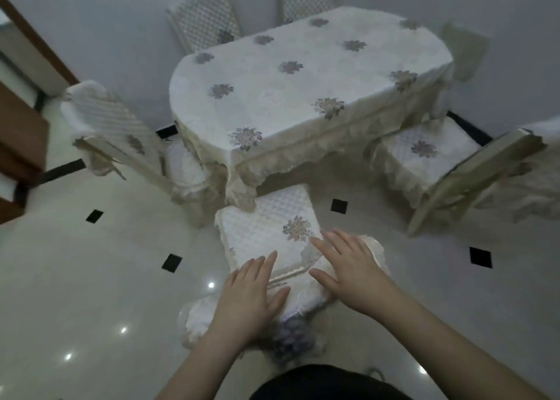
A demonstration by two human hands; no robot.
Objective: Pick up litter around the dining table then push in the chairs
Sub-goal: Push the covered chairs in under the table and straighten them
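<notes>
An oval dining table (303, 90) wears a white flowered cloth. Right in front of me stands a chair (266, 227) in a white quilted cover, its seat partly under the table's near edge. My left hand (251, 290) lies flat on the top of its backrest with fingers spread. My right hand (348, 266) rests flat beside it on the right part of the backrest, fingers also apart. Neither hand holds anything. No litter shows on the floor.
A second chair (448, 169) stands pulled out and angled at the right. Another chair (121, 133) sits at the table's left end, and two more (206, 21) stand against the far side. Glossy white tiles with black diamonds (171, 262) surround the table. Brown woodwork (21, 133) is at the left.
</notes>
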